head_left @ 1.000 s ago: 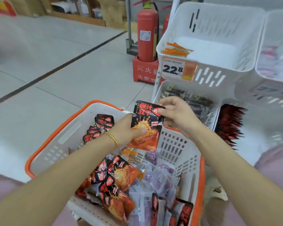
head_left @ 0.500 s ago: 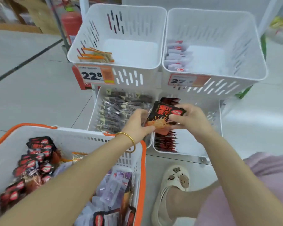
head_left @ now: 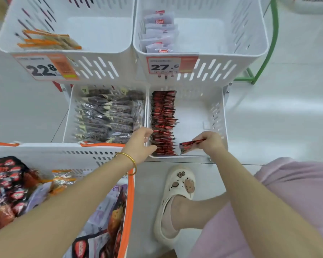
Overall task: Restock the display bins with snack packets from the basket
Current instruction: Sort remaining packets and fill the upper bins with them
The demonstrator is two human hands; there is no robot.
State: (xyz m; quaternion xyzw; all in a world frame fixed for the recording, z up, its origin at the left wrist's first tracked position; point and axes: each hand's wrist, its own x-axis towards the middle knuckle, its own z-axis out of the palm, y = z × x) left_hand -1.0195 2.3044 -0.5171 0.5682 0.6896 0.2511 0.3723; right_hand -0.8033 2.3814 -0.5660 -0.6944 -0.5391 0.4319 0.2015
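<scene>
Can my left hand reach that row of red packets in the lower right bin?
Probably yes: the left hand is beside the row of red packets, the lower right bin is open-topped, and nothing lies between them.

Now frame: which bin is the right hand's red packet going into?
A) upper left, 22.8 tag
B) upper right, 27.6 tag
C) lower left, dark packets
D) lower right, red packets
D: the right hand pinches the red packet low inside the lower right bin, just right of the row of red packets already standing there.
</scene>
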